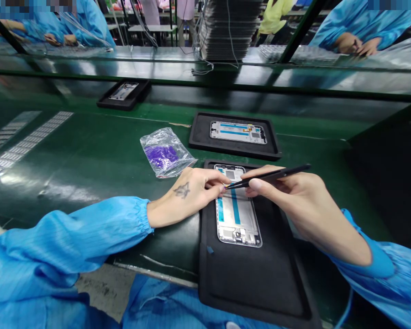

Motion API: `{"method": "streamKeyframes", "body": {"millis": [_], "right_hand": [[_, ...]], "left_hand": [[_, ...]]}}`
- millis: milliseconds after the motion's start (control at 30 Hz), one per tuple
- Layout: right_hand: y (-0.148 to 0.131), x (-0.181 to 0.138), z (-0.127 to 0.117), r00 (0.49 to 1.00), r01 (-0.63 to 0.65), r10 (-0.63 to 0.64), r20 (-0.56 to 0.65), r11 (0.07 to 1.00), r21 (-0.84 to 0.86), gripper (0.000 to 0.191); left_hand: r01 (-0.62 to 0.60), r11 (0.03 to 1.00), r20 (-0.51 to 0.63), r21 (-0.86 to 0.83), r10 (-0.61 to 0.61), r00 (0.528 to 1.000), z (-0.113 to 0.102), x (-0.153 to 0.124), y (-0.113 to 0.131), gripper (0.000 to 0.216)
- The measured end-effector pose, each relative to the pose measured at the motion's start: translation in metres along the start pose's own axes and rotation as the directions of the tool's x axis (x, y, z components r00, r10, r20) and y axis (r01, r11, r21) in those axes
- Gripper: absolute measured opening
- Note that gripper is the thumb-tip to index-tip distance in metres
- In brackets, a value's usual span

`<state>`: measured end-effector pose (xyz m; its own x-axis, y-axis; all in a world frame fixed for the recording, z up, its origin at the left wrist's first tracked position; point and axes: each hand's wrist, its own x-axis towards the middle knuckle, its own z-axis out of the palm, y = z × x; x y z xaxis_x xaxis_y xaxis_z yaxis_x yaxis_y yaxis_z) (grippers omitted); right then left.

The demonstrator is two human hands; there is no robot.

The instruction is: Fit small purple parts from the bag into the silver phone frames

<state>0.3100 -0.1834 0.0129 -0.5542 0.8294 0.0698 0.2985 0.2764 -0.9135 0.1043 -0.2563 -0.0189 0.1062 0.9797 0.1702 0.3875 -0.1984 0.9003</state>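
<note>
My right hand (301, 196) is closed around black tweezers (277, 174), whose tips point left over a phone frame (245, 212). At those tips, my left hand (192, 189) pinches with thumb and fingertips; a tiny bit of purple and yellow shows there, too small to name. The silver phone frame has blue strips along it and lies in a black tray (250, 278), below both hands. The hands hide part of its upper end. Left of the tray, a clear plastic bag (178, 160) of small purple pieces rests on the green bench.
Behind the near tray is a second black tray (234, 151) with another phone frame (238, 131). A third tray (123, 105) sits at the far left. A tall stack of trays (226, 29) stands beyond the bench's rail. Co-workers in blue sleeves work across from me.
</note>
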Motion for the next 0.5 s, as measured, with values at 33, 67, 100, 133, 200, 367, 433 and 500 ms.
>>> {"method": "streamKeyframes", "body": {"millis": [33,67,100,133,200,367,433,500], "right_hand": [[-0.0003,-0.0003,0.0001,1.000,-0.003,0.003,-0.005,1.000,0.002,0.022],[-0.0008,-0.0006,0.0001,1.000,-0.006,0.006,-0.009,1.000,-0.001,0.022],[-0.0015,-0.0007,0.0000,1.000,-0.008,0.008,-0.009,1.000,-0.005,0.021],[-0.0024,-0.0007,-0.0001,1.000,-0.007,0.007,-0.008,1.000,-0.008,0.021],[-0.0038,-0.0004,-0.0006,1.000,0.005,-0.005,0.001,1.000,-0.018,0.019],[-0.0047,0.0001,-0.0014,0.998,0.056,-0.055,0.041,0.998,-0.028,0.014],[-0.0049,-0.0001,-0.0010,0.996,0.072,-0.071,0.056,0.997,-0.030,0.014],[-0.0057,-0.0003,-0.0004,0.995,0.087,-0.085,0.061,0.996,-0.030,0.014]], "left_hand": [[0.000,1.000,0.001,0.006,0.000,1.000,-0.0003,0.0000,0.0011,0.023],[0.002,1.000,0.004,0.011,-0.002,1.000,-0.0006,0.0000,0.0021,0.024],[0.006,1.000,0.005,0.018,-0.006,1.000,-0.0008,0.0000,0.0031,0.024],[0.011,1.000,0.006,0.026,-0.011,1.000,-0.0011,0.0000,0.0040,0.023],[0.023,0.999,0.011,0.047,-0.023,1.000,-0.0015,0.0000,0.0056,0.023],[-0.020,0.992,0.021,0.127,0.017,1.000,-0.0015,0.0000,0.0063,0.027],[-0.047,0.985,0.030,0.168,0.042,0.999,-0.0014,0.0002,0.0059,0.029],[-0.058,0.976,0.044,0.208,0.050,0.998,-0.0015,0.0007,0.0060,0.030]]}}
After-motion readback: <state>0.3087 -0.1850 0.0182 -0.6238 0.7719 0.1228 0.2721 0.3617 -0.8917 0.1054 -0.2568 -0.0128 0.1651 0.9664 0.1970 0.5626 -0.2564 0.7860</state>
